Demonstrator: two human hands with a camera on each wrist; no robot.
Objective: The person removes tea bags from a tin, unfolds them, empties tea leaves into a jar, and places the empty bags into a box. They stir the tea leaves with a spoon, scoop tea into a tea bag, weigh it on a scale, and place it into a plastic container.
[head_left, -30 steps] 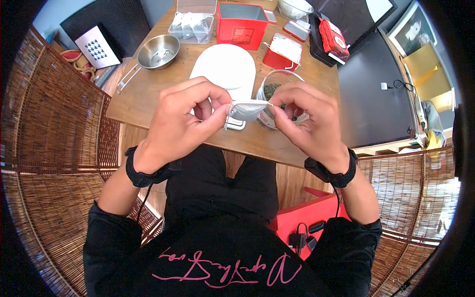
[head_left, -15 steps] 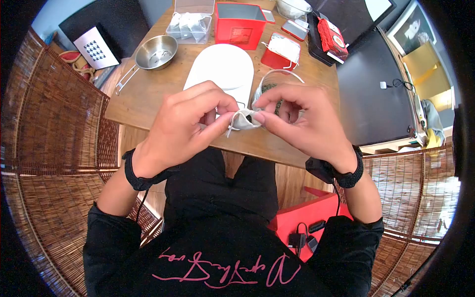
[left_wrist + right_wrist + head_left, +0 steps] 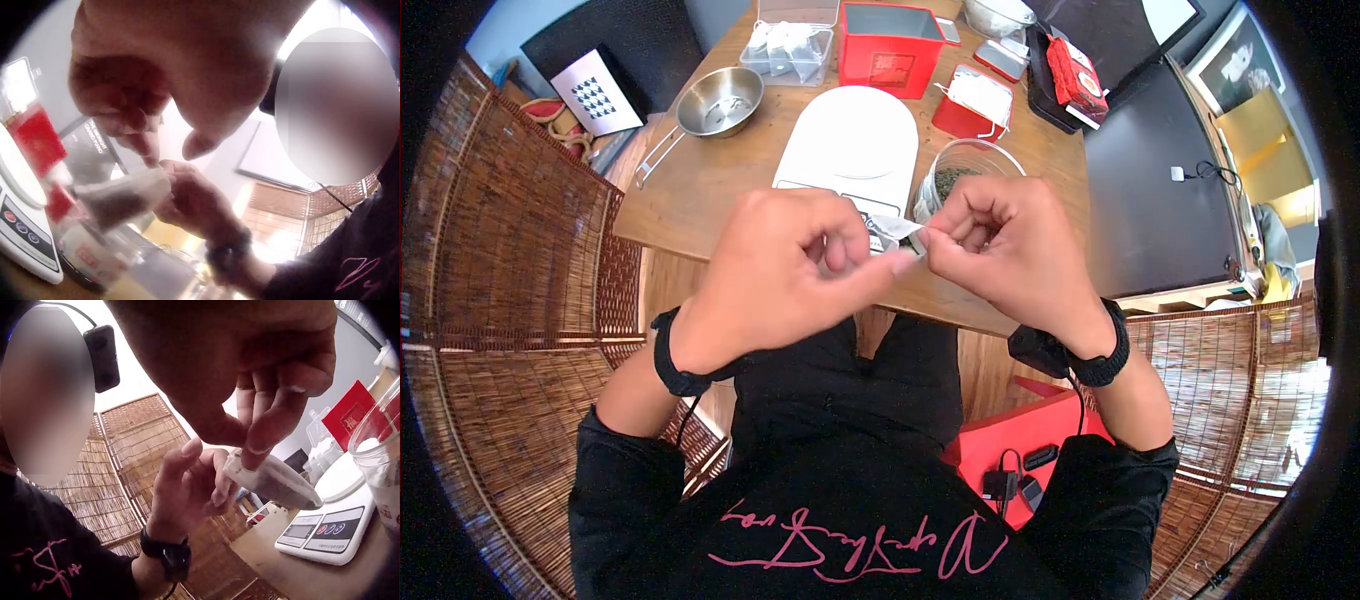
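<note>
- Pouch (image 3: 275, 481), pale and thin, dark filling showing through; it sits between the two hands, above the table (image 3: 655, 222). I judge it is held by one end to keep the filling low.
- Right hand (image 3: 1020, 240): thumb and forefinger pinch that end, a light hold that I take to spare the cloth.
- Left hand (image 3: 770, 270): nothing that I can see in its grasp; thumb apart from bent fingers, close by the pouch, presumably to stay within reach of it.
- Kitchen scale (image 3: 850, 130), white, behind the hands; its buttons face the person, I suppose for easy reading.
- Jar (image 3: 382, 481), clear, beside the scale on the right-hand side, dark green leaves (image 3: 949, 181) inside; near the right hand, likely for short reaches.
- Steel pan (image 3: 712, 92), left of the scale, handle pointing back toward the person.
- Small red tin (image 3: 963, 120), white contents, strings over its rim.
- Large red tin (image 3: 890, 64), farther back.
- Clear box (image 3: 797, 77) with white bags (image 3: 784, 42), lid up, perhaps for access.
</note>
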